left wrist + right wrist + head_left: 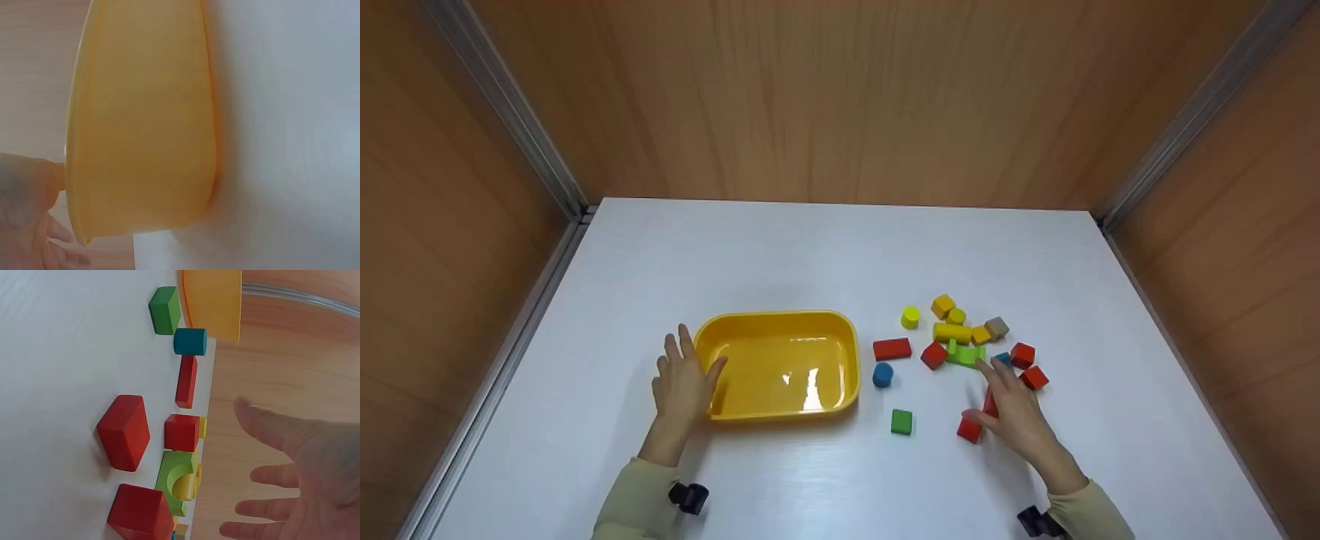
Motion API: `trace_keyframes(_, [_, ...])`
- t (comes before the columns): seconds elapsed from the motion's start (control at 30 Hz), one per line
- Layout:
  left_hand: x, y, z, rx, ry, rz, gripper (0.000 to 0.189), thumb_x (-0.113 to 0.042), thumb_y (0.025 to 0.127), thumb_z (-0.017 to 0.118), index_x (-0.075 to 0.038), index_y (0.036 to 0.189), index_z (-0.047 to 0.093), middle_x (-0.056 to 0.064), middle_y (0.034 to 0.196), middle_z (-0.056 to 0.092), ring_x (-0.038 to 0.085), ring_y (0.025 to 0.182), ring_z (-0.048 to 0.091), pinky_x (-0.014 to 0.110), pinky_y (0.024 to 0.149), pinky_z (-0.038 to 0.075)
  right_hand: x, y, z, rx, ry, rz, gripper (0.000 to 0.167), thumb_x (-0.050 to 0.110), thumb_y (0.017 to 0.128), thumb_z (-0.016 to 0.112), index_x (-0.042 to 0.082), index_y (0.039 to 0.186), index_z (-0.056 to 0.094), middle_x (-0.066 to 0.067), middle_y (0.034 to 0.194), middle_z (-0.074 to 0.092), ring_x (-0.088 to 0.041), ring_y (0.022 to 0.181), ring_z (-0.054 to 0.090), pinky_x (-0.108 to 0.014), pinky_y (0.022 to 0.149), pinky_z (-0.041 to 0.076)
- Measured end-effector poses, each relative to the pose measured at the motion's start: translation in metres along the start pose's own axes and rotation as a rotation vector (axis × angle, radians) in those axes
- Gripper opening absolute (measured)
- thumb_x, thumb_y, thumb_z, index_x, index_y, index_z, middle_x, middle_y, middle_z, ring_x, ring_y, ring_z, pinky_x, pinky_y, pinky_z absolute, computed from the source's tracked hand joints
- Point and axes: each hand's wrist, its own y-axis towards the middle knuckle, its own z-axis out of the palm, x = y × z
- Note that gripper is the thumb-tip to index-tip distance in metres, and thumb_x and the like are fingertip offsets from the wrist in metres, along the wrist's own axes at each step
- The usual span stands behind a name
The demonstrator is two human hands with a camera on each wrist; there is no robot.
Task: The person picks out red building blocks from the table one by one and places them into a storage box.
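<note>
A yellow plastic basin (pixel 769 375) stands on the white table, with nothing inside it. At its left rim is my left hand (pixel 682 386), fingers spread and straight, the thumb reaching over the edge. The left wrist view shows the basin's outer wall (pixel 146 124) close up. To the right, my right hand (pixel 1018 420) hovers over the blocks, fingers parted, holding nothing. Below it lie a red block (pixel 970 430) and another red block (pixel 140 512), partly hidden in the head view. Beyond its fingertips is a light green arch block (pixel 964 356).
Between basin and right hand lie a green block (pixel 901 421), a blue cylinder (pixel 883 375) and a red bar (pixel 892 349). Several yellow blocks cluster behind the arch, near a plain wooden cube (pixel 997 328). Wooden panels (pixel 840 105) wall the table at the back and sides.
</note>
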Motion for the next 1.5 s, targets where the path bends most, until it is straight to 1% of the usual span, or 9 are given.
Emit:
trace_keyframes(0.07, [0.002, 0.0, 0.002, 0.002, -0.013, -0.022, 0.081, -0.034, 0.084, 0.058, 0.015, 0.133, 0.016, 0.037, 0.123, 0.03, 0.044, 0.083, 0.048, 0.048, 0.057, 0.046, -0.001, -0.002, 0.001, 0.03, 0.032, 0.029, 0.078, 0.026, 0.073, 0.072, 0.008, 0.136, 0.031, -0.023, 0.137, 0.025, -0.042, 0.122, 0.027, -0.061, 0.087, 0.027])
trace_keyframes(0.17, [0.005, 0.0, 0.005, 0.011, -0.037, -0.052, 0.079, -0.031, 0.084, 0.058, 0.017, 0.132, 0.017, 0.036, 0.116, 0.036, 0.04, 0.081, 0.049, 0.045, 0.055, 0.046, -0.002, -0.006, 0.004, 0.063, 0.078, 0.068, 0.076, 0.025, 0.074, 0.071, 0.008, 0.136, 0.03, -0.023, 0.137, 0.026, -0.041, 0.122, 0.027, -0.059, 0.088, 0.027])
trace_keyframes(0.33, [0.011, -0.001, 0.008, 0.014, -0.06, -0.087, 0.072, -0.024, 0.085, 0.058, 0.019, 0.129, 0.02, 0.033, 0.103, 0.042, 0.039, 0.079, 0.051, 0.045, 0.055, 0.046, 0.001, -0.011, 0.012, 0.07, 0.119, 0.086, 0.071, 0.025, 0.073, 0.071, 0.007, 0.132, 0.037, -0.02, 0.129, 0.038, -0.036, 0.117, 0.038, -0.047, 0.086, 0.038])
trace_keyframes(0.5, [0.014, -0.002, 0.009, 0.015, -0.071, -0.112, 0.061, -0.016, 0.086, 0.055, 0.02, 0.126, 0.026, 0.032, 0.098, 0.045, 0.041, 0.079, 0.054, 0.048, 0.059, 0.046, 0.006, -0.012, 0.019, 0.069, 0.125, 0.105, 0.067, 0.027, 0.072, 0.072, 0.007, 0.129, 0.042, -0.014, 0.12, 0.046, -0.028, 0.107, 0.046, -0.043, 0.084, 0.041])
trace_keyframes(0.63, [0.014, -0.003, 0.01, 0.019, -0.075, -0.114, 0.044, -0.008, 0.087, 0.048, 0.02, 0.12, 0.035, 0.03, 0.09, 0.048, 0.037, 0.07, 0.056, 0.046, 0.057, 0.047, 0.009, -0.013, 0.026, 0.086, 0.136, 0.131, 0.066, 0.029, 0.072, 0.072, 0.008, 0.128, 0.044, -0.012, 0.118, 0.048, -0.026, 0.105, 0.048, -0.042, 0.083, 0.042])
trace_keyframes(0.83, [0.012, -0.004, 0.012, 0.01, -0.1, -0.113, 0.024, -0.002, 0.088, 0.044, 0.017, 0.103, 0.045, 0.023, 0.077, 0.05, 0.031, 0.06, 0.055, 0.042, 0.05, 0.046, 0.012, -0.011, 0.036, 0.095, 0.149, 0.109, 0.063, 0.024, 0.071, 0.074, 0.008, 0.125, 0.047, -0.011, 0.116, 0.05, -0.024, 0.104, 0.049, -0.04, 0.082, 0.044])
trace_keyframes(1.1, [0.01, -0.002, 0.012, 0.027, -0.101, -0.14, 0.021, 0.001, 0.087, 0.043, 0.015, 0.101, 0.046, 0.023, 0.074, 0.052, 0.031, 0.061, 0.056, 0.043, 0.05, 0.045, 0.012, -0.008, 0.041, 0.119, 0.117, 0.094, 0.057, 0.02, 0.069, 0.075, 0.011, 0.121, 0.051, -0.007, 0.107, 0.052, -0.02, 0.098, 0.049, -0.037, 0.079, 0.045])
trace_keyframes(1.33, [0.01, -0.002, 0.014, 0.003, -0.113, -0.148, 0.016, 0.001, 0.086, 0.043, 0.013, 0.096, 0.047, 0.02, 0.07, 0.052, 0.031, 0.058, 0.056, 0.044, 0.048, 0.044, 0.011, -0.006, 0.046, 0.082, 0.049, 0.06, 0.048, 0.014, 0.068, 0.076, 0.01, 0.112, 0.056, -0.008, 0.101, 0.051, -0.021, 0.094, 0.049, -0.038, 0.075, 0.047])
trace_keyframes(1.5, [0.011, -0.001, 0.015, 0.024, -0.111, -0.168, 0.018, 0.0, 0.086, 0.043, 0.013, 0.099, 0.046, 0.022, 0.072, 0.053, 0.031, 0.059, 0.056, 0.044, 0.05, 0.045, 0.011, -0.003, 0.05, 0.05, 0.014, 0.038, 0.038, 0.006, 0.068, 0.075, 0.01, 0.102, 0.059, -0.006, 0.093, 0.05, -0.019, 0.087, 0.05, -0.035, 0.074, 0.048])
